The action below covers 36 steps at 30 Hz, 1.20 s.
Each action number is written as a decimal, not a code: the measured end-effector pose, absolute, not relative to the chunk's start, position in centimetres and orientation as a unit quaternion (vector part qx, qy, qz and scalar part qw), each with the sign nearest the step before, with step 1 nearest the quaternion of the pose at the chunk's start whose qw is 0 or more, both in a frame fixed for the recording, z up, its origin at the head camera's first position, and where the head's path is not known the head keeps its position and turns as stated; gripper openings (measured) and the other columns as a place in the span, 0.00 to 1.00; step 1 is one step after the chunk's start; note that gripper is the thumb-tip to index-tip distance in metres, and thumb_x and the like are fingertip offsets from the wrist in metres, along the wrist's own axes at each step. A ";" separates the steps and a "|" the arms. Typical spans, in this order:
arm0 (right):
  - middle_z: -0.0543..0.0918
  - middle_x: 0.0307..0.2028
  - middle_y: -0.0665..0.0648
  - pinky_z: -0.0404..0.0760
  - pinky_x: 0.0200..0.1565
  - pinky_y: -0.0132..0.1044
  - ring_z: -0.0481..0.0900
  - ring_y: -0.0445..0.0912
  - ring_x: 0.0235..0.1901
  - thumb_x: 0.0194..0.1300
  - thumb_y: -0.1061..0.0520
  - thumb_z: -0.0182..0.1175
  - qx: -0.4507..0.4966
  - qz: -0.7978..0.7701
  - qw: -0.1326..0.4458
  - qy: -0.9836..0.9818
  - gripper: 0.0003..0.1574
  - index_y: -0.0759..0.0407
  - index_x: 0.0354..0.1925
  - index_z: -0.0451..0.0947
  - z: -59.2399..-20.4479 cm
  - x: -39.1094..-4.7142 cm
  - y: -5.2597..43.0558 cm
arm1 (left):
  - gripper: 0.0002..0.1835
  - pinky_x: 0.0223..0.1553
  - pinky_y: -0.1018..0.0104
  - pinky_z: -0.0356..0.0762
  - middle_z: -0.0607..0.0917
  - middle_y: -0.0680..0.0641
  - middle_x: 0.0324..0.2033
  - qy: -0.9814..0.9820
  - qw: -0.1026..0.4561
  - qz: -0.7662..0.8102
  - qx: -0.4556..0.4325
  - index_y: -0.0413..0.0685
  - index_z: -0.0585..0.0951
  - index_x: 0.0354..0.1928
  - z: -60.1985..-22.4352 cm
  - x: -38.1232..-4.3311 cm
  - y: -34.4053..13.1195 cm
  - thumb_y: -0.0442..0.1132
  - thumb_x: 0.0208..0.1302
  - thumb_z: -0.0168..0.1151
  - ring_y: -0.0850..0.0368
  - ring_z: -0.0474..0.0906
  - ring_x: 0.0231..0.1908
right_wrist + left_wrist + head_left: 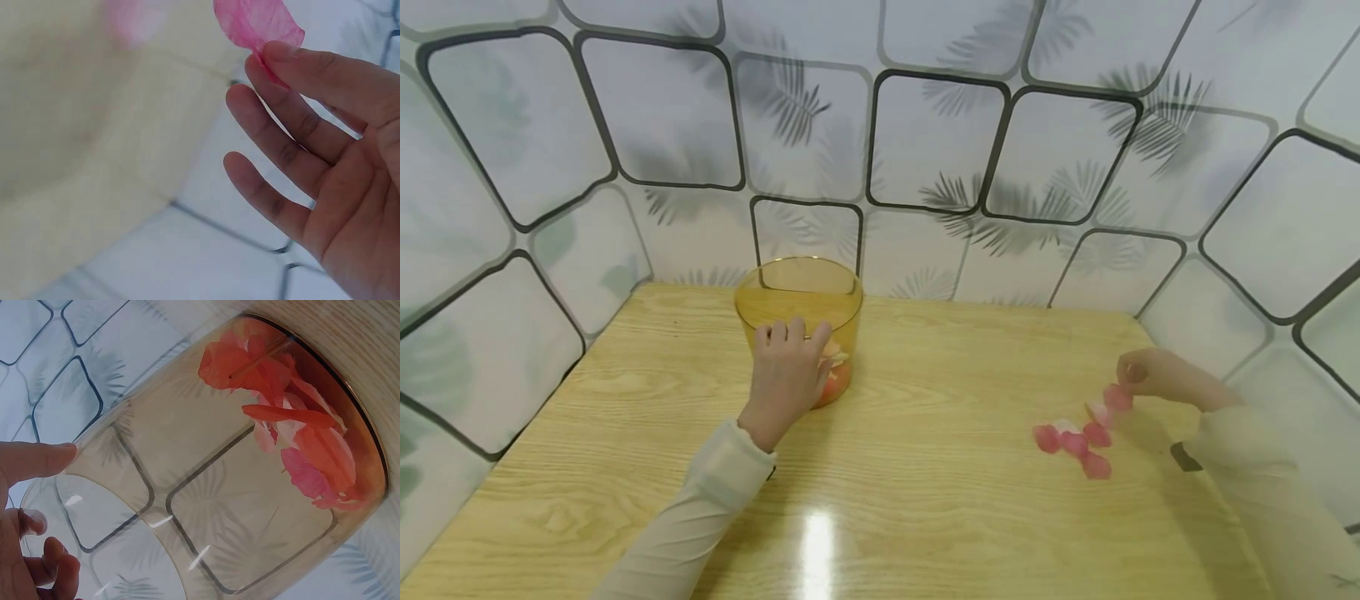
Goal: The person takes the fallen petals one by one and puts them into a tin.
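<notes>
A clear amber plastic bin (842, 329) stands upright toward the table's back left. My left hand (786, 367) grips its near rim, fingers over the edge. Through the wall, the left wrist view shows a heap of orange-red and pink petals (319, 444) at the bottom. Over on the right, my right hand (1157, 375) pinches a pink petal (262, 22) between thumb and index finger, while its other fingers are spread. Several pink and pale petals (1075, 442) lie on the tabletop just left of and below that hand.
The wood-grain table (910, 517) reaches back to a patterned curtain (805, 125) that wraps round the far side and both flanks. A small dark object (1185, 457) sits by the right sleeve, near the table's right edge.
</notes>
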State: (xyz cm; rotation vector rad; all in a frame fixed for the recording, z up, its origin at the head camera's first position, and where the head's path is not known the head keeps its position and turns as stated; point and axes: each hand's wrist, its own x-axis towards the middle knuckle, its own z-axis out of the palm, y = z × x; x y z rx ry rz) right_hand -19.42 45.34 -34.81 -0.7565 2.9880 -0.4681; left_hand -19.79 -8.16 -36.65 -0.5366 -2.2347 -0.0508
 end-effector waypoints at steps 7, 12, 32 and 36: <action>0.83 0.26 0.50 0.79 0.34 0.40 0.76 0.34 0.29 0.51 0.66 0.66 -0.229 -0.109 -0.063 0.965 0.08 0.56 0.26 0.77 -30.4 -21.8 38.6 | 0.24 0.36 0.53 0.69 0.75 0.43 0.25 -0.888 0.408 -0.019 -0.211 0.47 0.71 0.35 -36.6 -19.7 -8.3 0.46 0.42 0.76 0.45 0.73 0.26; 0.84 0.27 0.54 0.79 0.36 0.45 0.81 0.47 0.30 0.53 0.67 0.65 -0.287 -0.139 -0.115 0.941 0.05 0.60 0.28 0.78 -28.2 -24.1 31.7 | 0.24 0.36 0.53 0.69 0.75 0.44 0.24 -0.890 0.405 -0.019 -0.210 0.47 0.71 0.35 -36.6 -19.7 -8.4 0.46 0.42 0.76 0.45 0.72 0.25; 0.84 0.32 0.56 0.77 0.44 0.39 0.80 0.46 0.35 0.60 0.62 0.62 -0.406 -0.205 -0.064 0.888 0.03 0.61 0.34 0.79 -26.5 -28.8 9.7 | 0.25 0.36 0.53 0.69 0.75 0.44 0.26 -0.889 0.407 -0.019 -0.209 0.49 0.72 0.38 -36.8 -19.8 -8.1 0.48 0.42 0.76 0.45 0.73 0.27; 0.84 0.32 0.56 0.78 0.43 0.38 0.81 0.46 0.35 0.60 0.62 0.61 -0.409 -0.205 -0.065 0.887 0.03 0.61 0.35 0.79 -26.7 -28.8 9.5 | 0.25 0.36 0.53 0.69 0.75 0.44 0.26 -0.888 0.408 -0.014 -0.210 0.49 0.72 0.39 -36.7 -19.8 -8.2 0.49 0.43 0.75 0.45 0.74 0.27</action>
